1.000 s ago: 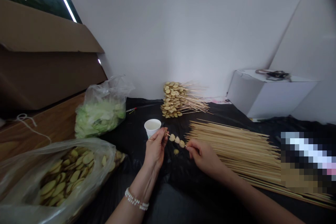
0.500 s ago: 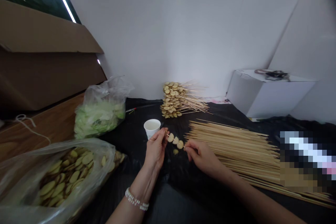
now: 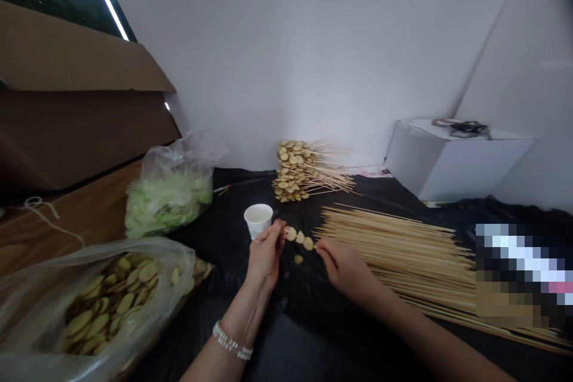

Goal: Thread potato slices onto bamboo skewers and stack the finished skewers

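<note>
Bamboo skewer (image 3: 301,240) is held roughly level above a black plastic sheet (image 3: 286,340) on the table, with three round yellowish slices (image 3: 299,237) threaded along it. Its left end is pinched by the fingers (image 3: 276,233) of the left hand (image 3: 267,259), which is raised with its back turned upward, and a beaded bracelet (image 3: 231,340) is worn on that wrist. Its right end is gripped by the right hand (image 3: 344,268), angled in from the right. Both skewer ends are partly hidden by fingertips. A loose slice (image 3: 298,259) lies just below. A paper cup (image 3: 257,219) stands just beyond the left hand. Both forearms are cut off by the lower edge, and a pixelated patch (image 3: 521,274) obscures the right side.
</note>
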Available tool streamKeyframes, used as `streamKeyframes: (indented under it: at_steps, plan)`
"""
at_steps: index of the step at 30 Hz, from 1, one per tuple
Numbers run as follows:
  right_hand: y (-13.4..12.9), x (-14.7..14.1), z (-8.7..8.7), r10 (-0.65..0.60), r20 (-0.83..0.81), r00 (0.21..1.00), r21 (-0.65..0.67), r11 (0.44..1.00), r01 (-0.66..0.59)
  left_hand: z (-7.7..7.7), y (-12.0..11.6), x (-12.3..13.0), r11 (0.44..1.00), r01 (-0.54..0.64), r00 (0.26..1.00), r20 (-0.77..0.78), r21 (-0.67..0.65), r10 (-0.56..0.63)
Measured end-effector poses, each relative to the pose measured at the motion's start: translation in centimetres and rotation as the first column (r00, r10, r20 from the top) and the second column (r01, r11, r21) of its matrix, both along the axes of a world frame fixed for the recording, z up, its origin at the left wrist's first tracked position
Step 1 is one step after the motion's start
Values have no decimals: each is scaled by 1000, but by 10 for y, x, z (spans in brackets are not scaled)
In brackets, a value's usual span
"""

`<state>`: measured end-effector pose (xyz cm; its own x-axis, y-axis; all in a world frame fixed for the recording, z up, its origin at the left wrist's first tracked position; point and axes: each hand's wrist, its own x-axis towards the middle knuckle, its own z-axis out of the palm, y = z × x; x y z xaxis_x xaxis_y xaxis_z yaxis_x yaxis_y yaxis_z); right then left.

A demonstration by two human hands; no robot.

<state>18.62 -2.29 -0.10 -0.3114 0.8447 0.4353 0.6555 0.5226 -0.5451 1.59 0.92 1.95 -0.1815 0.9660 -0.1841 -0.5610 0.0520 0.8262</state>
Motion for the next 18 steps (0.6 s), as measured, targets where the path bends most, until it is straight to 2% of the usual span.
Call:
streamKeyframes:
  at_steps: [3, 7, 12, 16, 18]
  plan:
    - [-1, -1, 2, -1, 7, 1000, -9, 1000, 1, -2, 0, 0, 999, -24, 999, -41, -31, 23]
    - [-2, -4, 4, 9, -124, 992, -160, 987, -29, -5, 0, 0, 999, -43, 996, -76, -27, 41]
    - [-3, -6, 0, 1, -122, 993, -86, 996, -12, -9, 1, 2, 999, -45, 996, -73, -11, 44]
    - [-2, -7, -1, 16, -230, 973, -242, 968, -73, -10, 0, 4, 999, -46, 998, -43, 0, 46]
    - [-2, -7, -1, 19, -213, 977, -201, 978, -62, -10, 0, 5, 999, -47, 999, -28, 1, 47]
